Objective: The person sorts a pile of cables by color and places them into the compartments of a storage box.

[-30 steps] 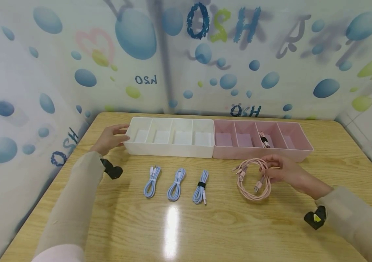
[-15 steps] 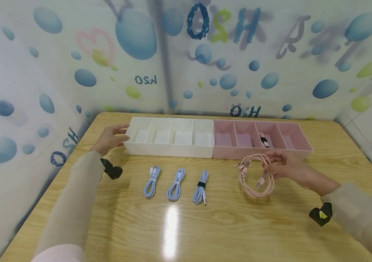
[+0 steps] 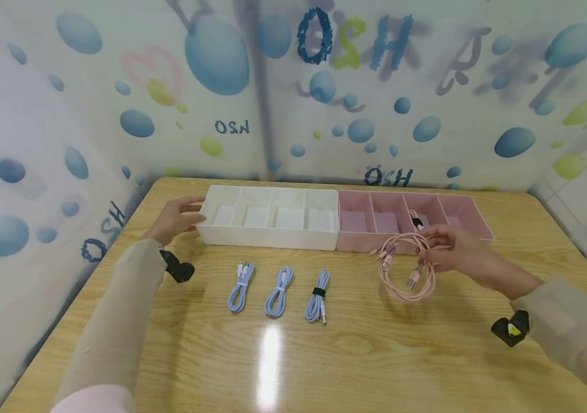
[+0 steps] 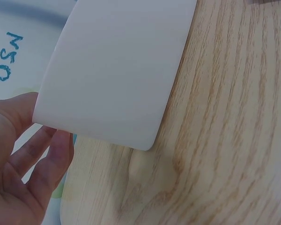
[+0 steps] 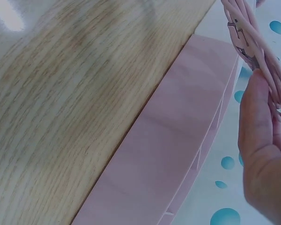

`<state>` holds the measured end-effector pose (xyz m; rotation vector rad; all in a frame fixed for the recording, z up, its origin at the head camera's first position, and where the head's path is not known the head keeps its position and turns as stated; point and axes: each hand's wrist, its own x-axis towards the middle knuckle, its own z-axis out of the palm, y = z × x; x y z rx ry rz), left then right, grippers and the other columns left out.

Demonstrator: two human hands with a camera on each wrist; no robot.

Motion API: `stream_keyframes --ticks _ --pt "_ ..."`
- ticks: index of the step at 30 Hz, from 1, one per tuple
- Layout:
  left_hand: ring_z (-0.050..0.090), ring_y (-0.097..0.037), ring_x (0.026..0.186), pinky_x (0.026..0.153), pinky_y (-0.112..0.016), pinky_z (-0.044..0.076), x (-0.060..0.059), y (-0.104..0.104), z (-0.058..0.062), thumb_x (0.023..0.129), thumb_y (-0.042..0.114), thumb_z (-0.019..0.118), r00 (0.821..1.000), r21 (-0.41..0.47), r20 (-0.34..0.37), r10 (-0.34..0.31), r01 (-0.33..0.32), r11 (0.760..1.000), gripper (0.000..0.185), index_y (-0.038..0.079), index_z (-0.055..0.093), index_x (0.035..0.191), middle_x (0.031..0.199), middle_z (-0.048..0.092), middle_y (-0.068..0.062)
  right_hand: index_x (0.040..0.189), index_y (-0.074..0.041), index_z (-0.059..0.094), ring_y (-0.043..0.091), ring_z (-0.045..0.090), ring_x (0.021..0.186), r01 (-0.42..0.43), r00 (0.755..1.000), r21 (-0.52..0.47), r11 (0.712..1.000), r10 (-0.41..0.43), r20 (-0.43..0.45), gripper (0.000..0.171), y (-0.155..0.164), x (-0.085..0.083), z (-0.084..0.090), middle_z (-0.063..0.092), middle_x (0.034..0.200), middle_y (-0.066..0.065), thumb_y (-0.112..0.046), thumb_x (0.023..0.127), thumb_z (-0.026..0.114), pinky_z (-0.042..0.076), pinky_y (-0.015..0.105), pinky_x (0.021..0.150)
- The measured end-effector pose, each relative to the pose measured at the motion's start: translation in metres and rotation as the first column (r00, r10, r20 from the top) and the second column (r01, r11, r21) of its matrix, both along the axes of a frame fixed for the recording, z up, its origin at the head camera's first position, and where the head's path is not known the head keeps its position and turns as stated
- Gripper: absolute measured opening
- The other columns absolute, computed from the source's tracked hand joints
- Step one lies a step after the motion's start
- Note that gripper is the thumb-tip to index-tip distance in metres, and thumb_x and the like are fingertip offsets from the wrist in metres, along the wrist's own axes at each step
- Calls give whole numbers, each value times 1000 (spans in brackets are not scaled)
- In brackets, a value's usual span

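Note:
My right hand (image 3: pixel 458 252) pinches a looped pink USB charging cable (image 3: pixel 409 299) between thumb and fingers, raised just in front of the pink divided box (image 3: pixel 370 241). In the right wrist view the pink cable (image 5: pixel 253 35) hangs by the box's front wall (image 5: pixel 173 122), its plugs loose among the loops. At the left end of the white divided box (image 3: pixel 267 237), my left hand (image 3: pixel 171 219) touches the end wall with fairly relaxed fingers. The left wrist view shows those fingers (image 4: pixel 61 145) against the white box (image 4: pixel 112 75).
Three light-blue cables lie in a row on the wooden table (image 3: pixel 210 367): a left one (image 3: pixel 240 289), a middle one (image 3: pixel 278 292) and a right one (image 3: pixel 316 298) with a black strap. A strapped pink cable (image 3: pixel 416 220) sits in a pink compartment. A patterned curtain (image 3: pixel 293 115) hangs behind.
My right hand has lifted the pink cable up and away from me, slightly rightward, from the table toward the pink box's front rim. The left hand stays at the white box.

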<state>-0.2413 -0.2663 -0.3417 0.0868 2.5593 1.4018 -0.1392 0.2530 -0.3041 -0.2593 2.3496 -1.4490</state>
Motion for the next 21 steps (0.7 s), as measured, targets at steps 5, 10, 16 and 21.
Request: stream_keyframes --ticks 5,10,16,21 --pt "38 -38 116 86 -47 41 0 1 1 88 5 52 1000 3 1 -3 3 1000 56 5 28 139 134 32 -26 122 13 36 12 59 80 3 1000 3 1000 -3 -18 44 1 -2 2 54 97 18 -5 86 54 51 34 68" --pt "37 -38 116 86 -48 41 0 1 1 88 5 52 1000 -7 -1 -7 7 1000 56 5 27 139 134 31 -26 119 14 38 12 60 78 0 999 -5 1000 0 -54 40 1 -5 5 55 93 17 -2 86 53 52 34 67" --pt "38 -37 116 86 -47 41 0 1 1 88 5 52 1000 -10 4 3 -3 1000 56 6 28 139 134 32 -26 118 14 38 11 61 76 13 997 -25 1000 -15 -74 39 2 -8 11 58 91 7 -2 86 54 52 34 65" --pt "38 -37 115 86 -47 41 0 1 1 88 6 53 1000 -13 7 2 -2 1000 56 6 28 139 134 32 -26 119 13 37 10 60 78 18 998 -33 999 -20 -56 40 4 -12 16 59 90 2 -3 87 53 52 33 66"
